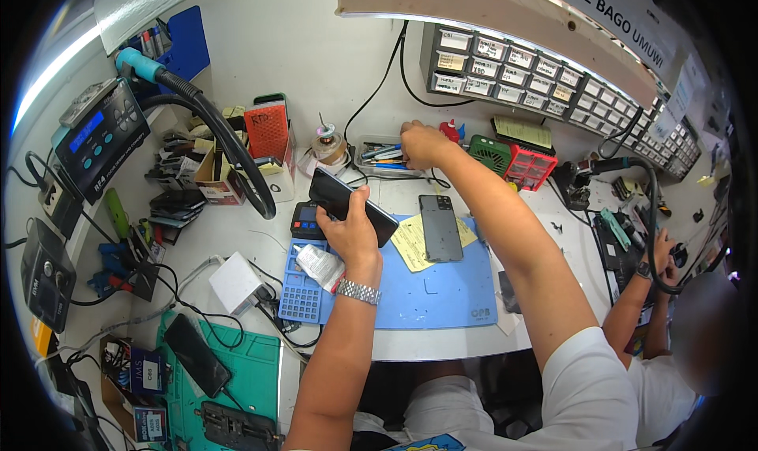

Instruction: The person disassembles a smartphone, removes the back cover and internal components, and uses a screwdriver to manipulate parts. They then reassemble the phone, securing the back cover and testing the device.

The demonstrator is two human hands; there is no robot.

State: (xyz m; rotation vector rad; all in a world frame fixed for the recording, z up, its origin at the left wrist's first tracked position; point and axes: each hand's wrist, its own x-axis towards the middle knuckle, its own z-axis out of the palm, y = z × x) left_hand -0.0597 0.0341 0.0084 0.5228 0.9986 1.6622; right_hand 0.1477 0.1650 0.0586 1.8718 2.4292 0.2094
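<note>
A dark smartphone (330, 189) is tilted in the grip of my left hand (353, 232), raised above the far left part of the blue work mat (410, 305). My right hand (425, 145) reaches to the right end of a clear tray (369, 171) of pens and slim tools. Its fingers are bent inward, and what they hold, if anything, is hidden. Between my forearms a grey phone (440, 228) lies on yellow sticky notes (409, 244) on the mat. A white tube (318, 266) rests beside my left wrist, over the mat's compartmented edge.
A black hose (229, 139) arches at the left, near a hot-air station (101, 139). Below lies a green mat (257, 360) with another phone (197, 355). Small drawers (505, 72) line the back wall. At the right, a co-worker's hands (666, 254) work beside a black hose.
</note>
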